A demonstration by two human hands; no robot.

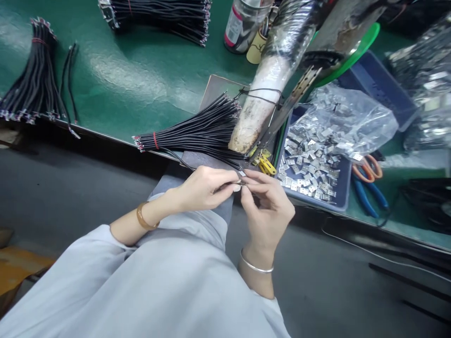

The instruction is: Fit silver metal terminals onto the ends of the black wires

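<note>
My left hand (pixel 206 188) is closed in a pinch, and a black cable (pixel 178 158) runs in under it from the edge of the bench. My right hand (pixel 266 202) meets it fingertip to fingertip, its thumb and forefinger pinched on a small metal piece (pixel 241 173) that mostly hides between the fingers. Just beyond both hands lies a bundle of black cables (pixel 193 129), tied with a red band near its left end and fanned out to the right. A blue tray (pixel 343 188) of small metal clips (pixel 310 169) stands right of my right hand.
Orange-and-blue pliers (pixel 369 188) lie beside the tray. A plastic-wrapped post (pixel 260 103) slants over the cables, with a yellow tool (pixel 266 165) at its foot. More cable bundles (pixel 35 75) lie on the green bench (pixel 141 84). A clear jar (pixel 243 23) stands at the back.
</note>
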